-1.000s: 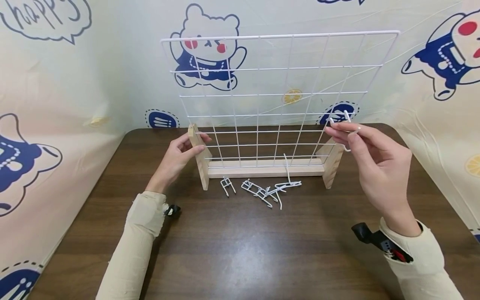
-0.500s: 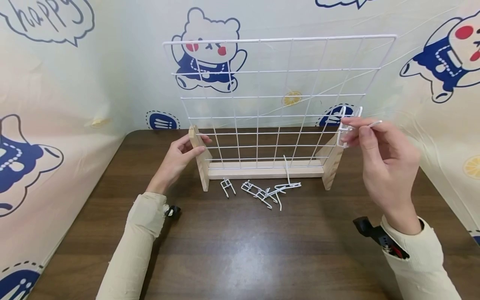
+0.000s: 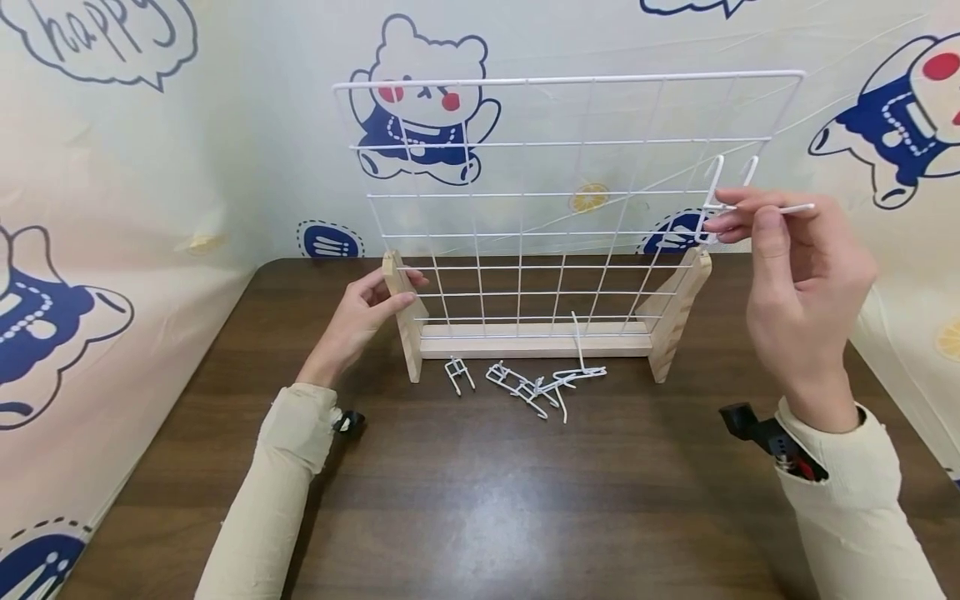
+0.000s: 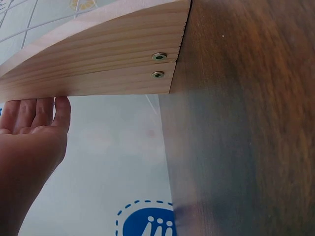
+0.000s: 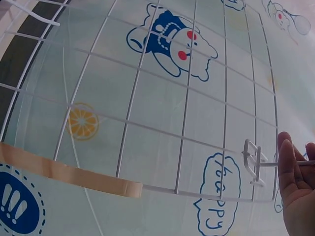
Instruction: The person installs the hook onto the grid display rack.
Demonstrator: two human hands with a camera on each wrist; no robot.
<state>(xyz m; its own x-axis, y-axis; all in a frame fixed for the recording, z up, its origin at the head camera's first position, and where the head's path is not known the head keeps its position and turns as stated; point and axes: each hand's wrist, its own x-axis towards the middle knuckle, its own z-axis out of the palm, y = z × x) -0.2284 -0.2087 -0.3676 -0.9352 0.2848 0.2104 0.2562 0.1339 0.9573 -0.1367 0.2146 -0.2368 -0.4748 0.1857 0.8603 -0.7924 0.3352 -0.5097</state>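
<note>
My left hand (image 3: 360, 308) grips the left wooden side panel (image 3: 407, 325) of a stand, thumb in front and fingers behind. In the left wrist view, fingertips of the left hand (image 4: 39, 128) meet the panel's edge. A white wire grid (image 3: 570, 80) stands upright between this panel and the right wooden side panel (image 3: 675, 325). My right hand (image 3: 813, 267) pinches the rod of a white wire hook (image 3: 715, 183) by the grid's right edge. In the right wrist view, the hook's bent frame (image 5: 258, 164) overlaps the grid's corner squares, its rod running back between the fingers.
One small double-pronged hook (image 3: 457, 375) lies on the dark wooden table (image 3: 480, 492) before the stand. Beside it is a tangle of several white hooks (image 3: 525, 389), one prong rising toward the wooden crossbar (image 3: 536, 346). Printed cloth (image 3: 247, 125) hangs close behind the table.
My right hand has moved up and a little right, lifting the hook from near the right panel's top to higher along the grid's edge. My left hand keeps its hold.
</note>
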